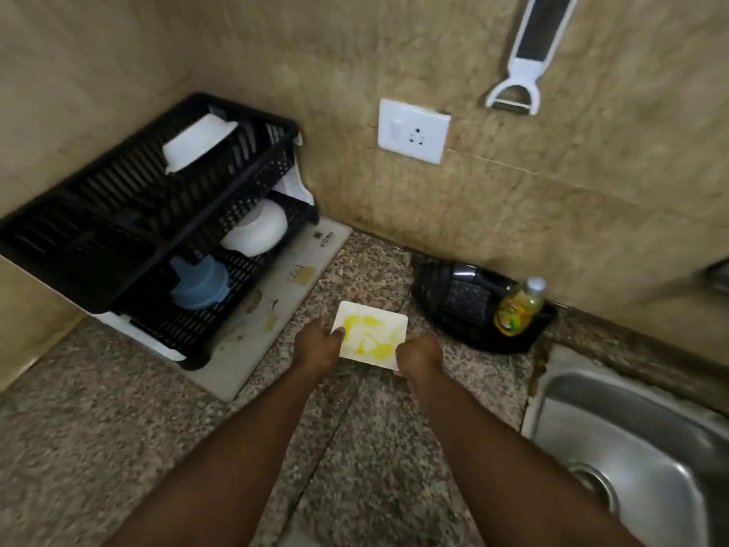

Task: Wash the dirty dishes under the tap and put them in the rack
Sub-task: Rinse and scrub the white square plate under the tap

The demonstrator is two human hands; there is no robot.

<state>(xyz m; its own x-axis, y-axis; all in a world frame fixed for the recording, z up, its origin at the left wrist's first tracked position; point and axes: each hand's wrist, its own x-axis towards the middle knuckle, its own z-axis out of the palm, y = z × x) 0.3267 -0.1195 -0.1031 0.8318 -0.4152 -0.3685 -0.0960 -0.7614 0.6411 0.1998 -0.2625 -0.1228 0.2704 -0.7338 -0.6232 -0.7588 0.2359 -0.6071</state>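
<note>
Hands: we held the plate [372, 336] over the counter [118, 448] — left hand [320, 341] curled on its left edge, right hand [421, 354] on its right corner.
Risk: we judged the greasy rim might slip during the carry to the sink [639, 440].
Plate: it looked square, white, smeared yellow — unwashed.
Rack [130, 230]: beyond, to the left, it held white bowls and a blue container.

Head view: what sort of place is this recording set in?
Most likely a home kitchen: a steel sink set into a speckled stone counter, a black dish rack holding bowls, and a dish soap bottle by the wall.
</note>
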